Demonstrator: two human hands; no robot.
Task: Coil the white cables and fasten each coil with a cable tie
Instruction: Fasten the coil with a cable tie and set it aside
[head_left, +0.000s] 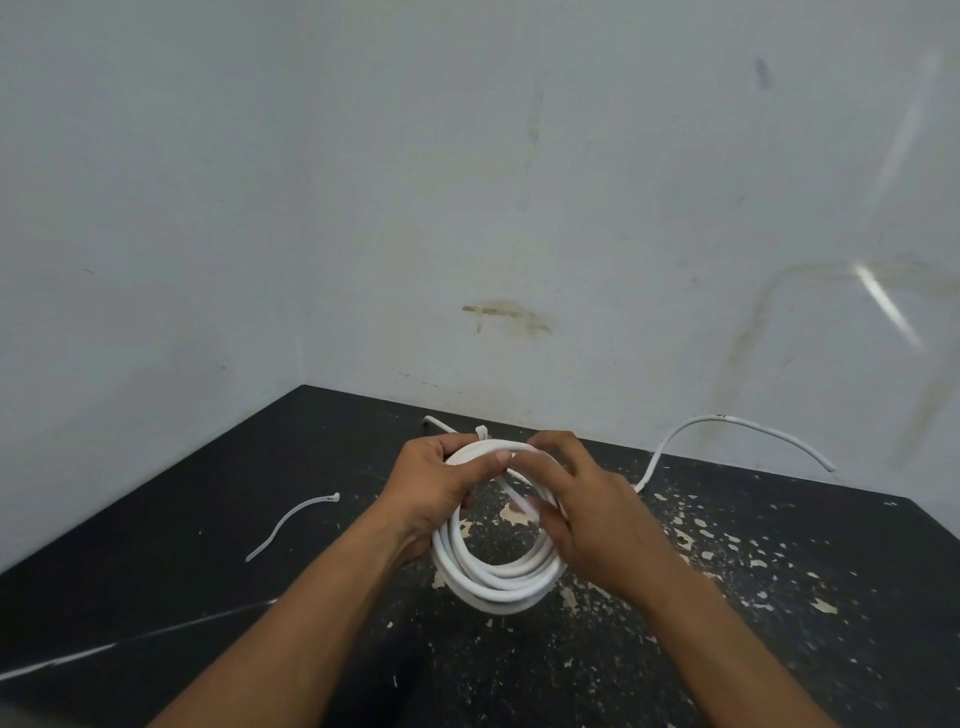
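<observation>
Chipped black worktop (208, 519). My left hand (431, 488) grips the coil (493, 577) above mid-worktop; my right hand (576, 514) pinches the cable tie (481, 432) by its tail. Fastening step, I judge: next, thread tail through head, cinch.

The left hand (436, 488) and right hand (576, 499) cover the top of the coil (493, 582), hiding most of the cable tie (481, 432). A blurred white cable (130, 644) leaves the left edge.
</observation>
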